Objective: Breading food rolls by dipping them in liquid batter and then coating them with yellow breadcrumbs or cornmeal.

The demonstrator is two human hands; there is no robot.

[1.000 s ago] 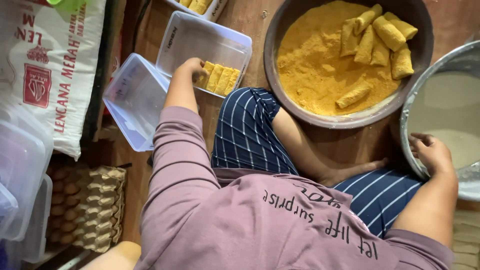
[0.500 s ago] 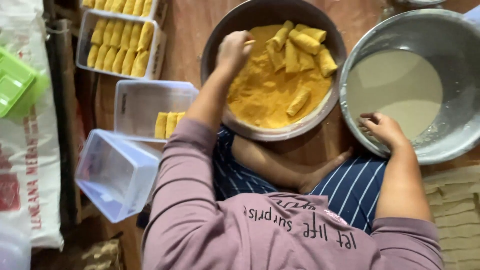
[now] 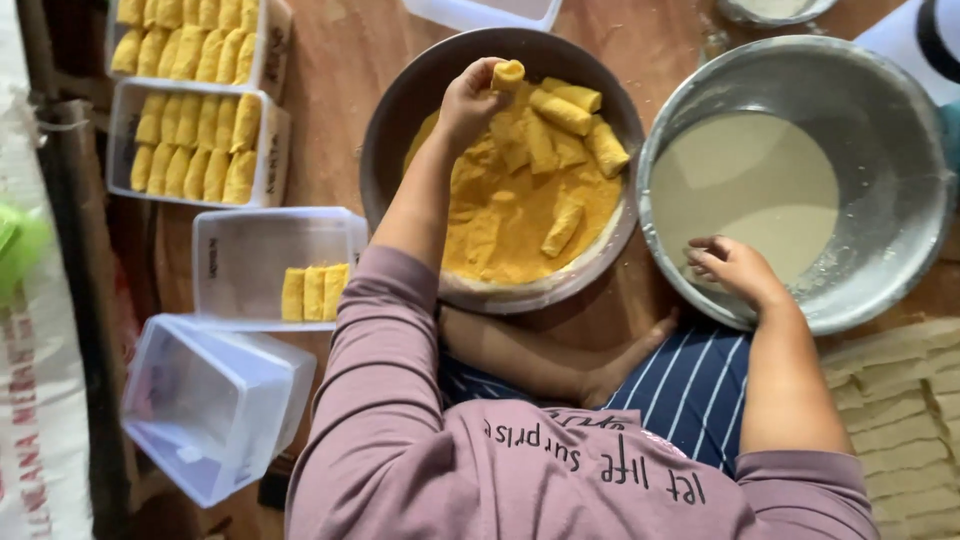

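The left hand [image 3: 470, 98] holds a crumbed roll [image 3: 508, 74] over the bowl of crumbs [image 3: 400, 110], where more rolls [image 3: 565, 115] lie just right of it. The right hand [image 3: 733, 268] rests on the near rim of the batter basin [image 3: 900, 240], which stands right of the bowl. Left of the left hand sits a part-filled tub [image 3: 240, 250], with two full trays [image 3: 270, 130] beyond it and an empty tub [image 3: 205, 400] nearer the person.

The person wears a mauve long-sleeved top [image 3: 560, 470] with dark lettering across the front, sleeves [image 3: 385, 330] reaching the forearms, and navy trousers [image 3: 690, 385] with thin white stripes.
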